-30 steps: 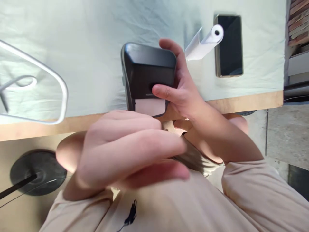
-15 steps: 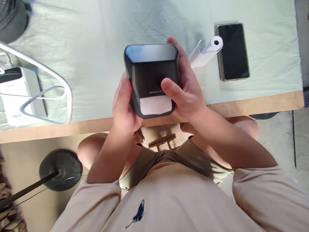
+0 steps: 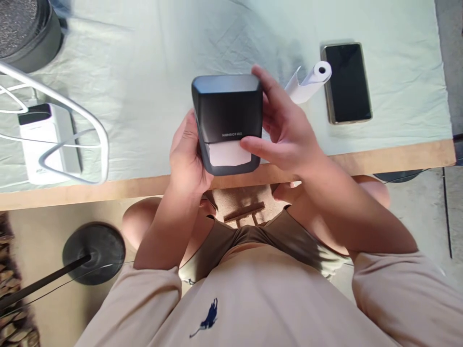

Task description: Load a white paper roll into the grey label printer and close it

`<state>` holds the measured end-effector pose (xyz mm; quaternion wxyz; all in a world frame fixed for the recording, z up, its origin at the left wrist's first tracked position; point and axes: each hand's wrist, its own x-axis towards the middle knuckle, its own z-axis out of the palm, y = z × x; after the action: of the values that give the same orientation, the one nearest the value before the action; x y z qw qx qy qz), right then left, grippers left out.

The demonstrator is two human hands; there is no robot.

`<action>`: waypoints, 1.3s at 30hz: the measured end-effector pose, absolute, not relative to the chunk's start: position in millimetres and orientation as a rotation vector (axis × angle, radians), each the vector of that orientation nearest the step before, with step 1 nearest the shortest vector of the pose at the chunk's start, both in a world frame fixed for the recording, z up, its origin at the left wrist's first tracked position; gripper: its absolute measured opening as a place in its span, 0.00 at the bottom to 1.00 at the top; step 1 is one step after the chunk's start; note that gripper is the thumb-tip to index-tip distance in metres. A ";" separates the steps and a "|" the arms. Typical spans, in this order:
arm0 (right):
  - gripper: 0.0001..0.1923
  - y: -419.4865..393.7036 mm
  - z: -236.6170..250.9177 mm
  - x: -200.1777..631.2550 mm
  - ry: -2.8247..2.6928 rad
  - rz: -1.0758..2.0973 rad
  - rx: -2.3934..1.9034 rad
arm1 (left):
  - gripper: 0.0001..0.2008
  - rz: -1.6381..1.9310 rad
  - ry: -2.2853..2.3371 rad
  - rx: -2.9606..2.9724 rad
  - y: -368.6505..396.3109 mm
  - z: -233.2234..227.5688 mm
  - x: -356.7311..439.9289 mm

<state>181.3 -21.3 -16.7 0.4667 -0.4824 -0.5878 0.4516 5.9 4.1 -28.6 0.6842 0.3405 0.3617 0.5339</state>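
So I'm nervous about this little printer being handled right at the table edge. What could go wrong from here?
1. The black thermal printer is gripped only by the left hand; the right hand touches it with fingertips, so it could slip past the table edge.
2. The right thumb presses near the paper strip, which might crease or tear.
3. A right-hand move might knock the paper roll towards the smartphone.
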 end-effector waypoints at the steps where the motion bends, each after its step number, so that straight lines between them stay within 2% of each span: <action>1: 0.46 -21.7 -12.0 181.7 -1.464 1.062 -1.191 | 0.11 1.189 0.811 0.754 4.7 -29.5 7.0; 3: 0.39 -22.7 -0.9 181.7 -1.474 0.864 -1.271 | 0.14 1.152 0.815 0.742 5.3 -30.5 9.3; 5: 0.28 -23.6 9.7 180.6 -1.404 0.657 -1.341 | 0.21 1.088 0.781 0.749 4.9 -30.7 10.7; 7: 0.19 -23.8 17.0 179.1 -1.332 0.590 -1.328 | 0.25 1.036 0.717 0.773 4.0 -31.4 10.5; 12: 0.15 -20.7 18.5 183.1 -1.431 0.567 -1.285 | 0.16 1.007 0.652 0.798 4.6 -40.2 7.1; 16: 0.06 -22.3 15.2 190.7 -1.765 0.544 -1.455 | 0.14 1.043 0.660 0.784 7.7 -47.6 9.9; 21: 0.23 -29.2 18.8 190.2 -1.982 0.464 -1.732 | 0.14 1.018 0.650 0.766 9.8 -47.5 14.5; 27: 0.18 -23.1 29.3 182.4 -2.034 0.420 -1.948 | 0.09 0.947 0.657 0.706 2.5 -28.3 12.3; 30: 0.22 -27.5 38.8 189.1 -1.998 0.476 -1.866 | 0.07 0.972 0.655 0.657 1.0 -26.5 12.1; 35: 0.21 -33.3 32.5 219.3 -1.399 0.862 -1.229 | 0.12 1.008 0.662 0.659 1.8 -32.4 8.9; 39: 0.22 -24.8 2.9 231.2 -1.275 0.963 -1.223 | 0.15 0.998 0.708 0.656 6.5 -40.7 5.8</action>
<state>231.2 -24.8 2.9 0.5352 -0.5135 -0.5351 0.4044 5.8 6.5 -40.7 0.7686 0.3022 0.3264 0.4598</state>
